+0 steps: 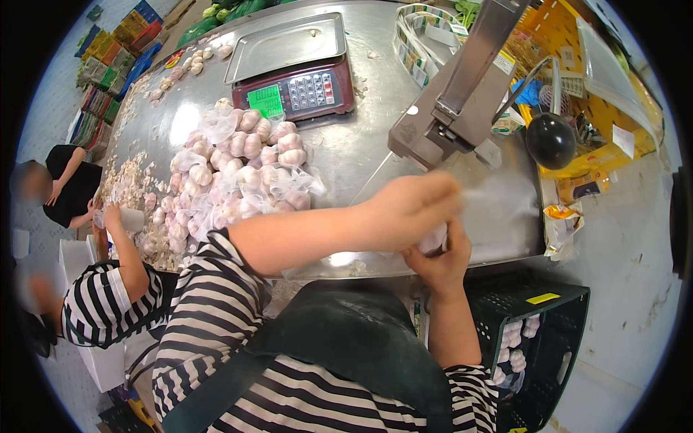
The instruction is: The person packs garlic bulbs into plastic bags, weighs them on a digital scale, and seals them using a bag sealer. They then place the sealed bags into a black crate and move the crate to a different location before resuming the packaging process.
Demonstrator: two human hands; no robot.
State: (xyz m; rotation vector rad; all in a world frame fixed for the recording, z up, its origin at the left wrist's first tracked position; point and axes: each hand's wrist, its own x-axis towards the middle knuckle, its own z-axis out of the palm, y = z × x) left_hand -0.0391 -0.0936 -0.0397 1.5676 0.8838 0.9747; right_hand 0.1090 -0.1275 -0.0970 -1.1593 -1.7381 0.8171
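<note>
My left hand [419, 208] reaches across to the right, blurred by motion, its fingers closed. A pale blurred streak, apparently white netting [495, 195], runs rightward from it. Just below, at the table's front edge, my right hand [446, 260] grips a mesh bag of garlic [435, 242], mostly hidden by both hands. A large heap of garlic bulbs [238, 173], many in white mesh bags, lies to the left. Beyond my hands stands a metal bag-closing machine [433, 119] with a black ball knob [551, 140].
A digital scale [292, 89] with a steel pan stands at the back of the steel table [373, 162]. Garlic skins [130, 178] litter the left side, where two people work. A yellow crate [590, 157] is at right; a dark green crate [574, 319] below holds bagged garlic.
</note>
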